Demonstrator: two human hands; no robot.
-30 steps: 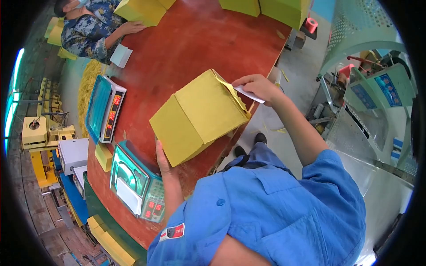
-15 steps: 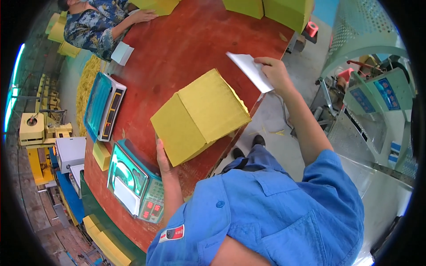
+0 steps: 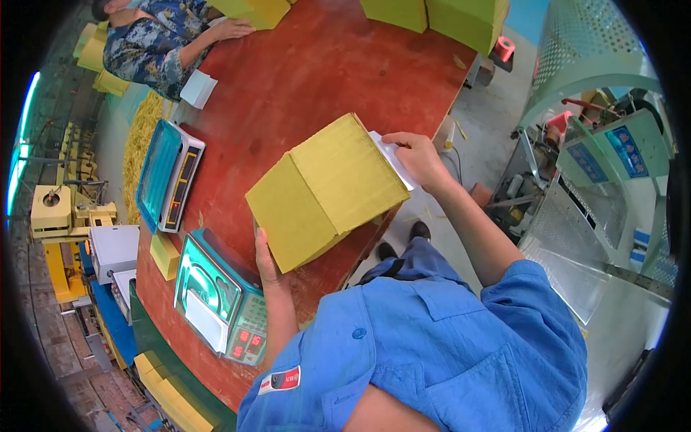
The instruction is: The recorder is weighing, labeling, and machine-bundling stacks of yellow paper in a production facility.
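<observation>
A yellow cardboard box [image 3: 317, 191] is held tilted over the near right part of the red table. My left hand [image 3: 267, 261] grips its left side, the thumb on the near face and the other fingers hidden. At the box's right end, my right hand [image 3: 416, 160] pinches a folded white sheet [image 3: 393, 160] between thumb and fingers. Much of the sheet is hidden behind the box's right edge; I cannot tell whether it is inside the box or only against it.
On the red table [image 3: 345, 65] stand a green-lit scale [image 3: 216, 288] with a white sheet on it, and a second scale [image 3: 173, 176]. Across the table sits a person in a camouflage shirt [image 3: 155, 47]. Yellow boxes [image 3: 468, 21] line the far edge; machinery [image 3: 597, 158] stands right.
My right hand has moved left and down, bringing the white sheet to the box's right end, where most of it is now hidden. The box and my left hand have hardly moved.
</observation>
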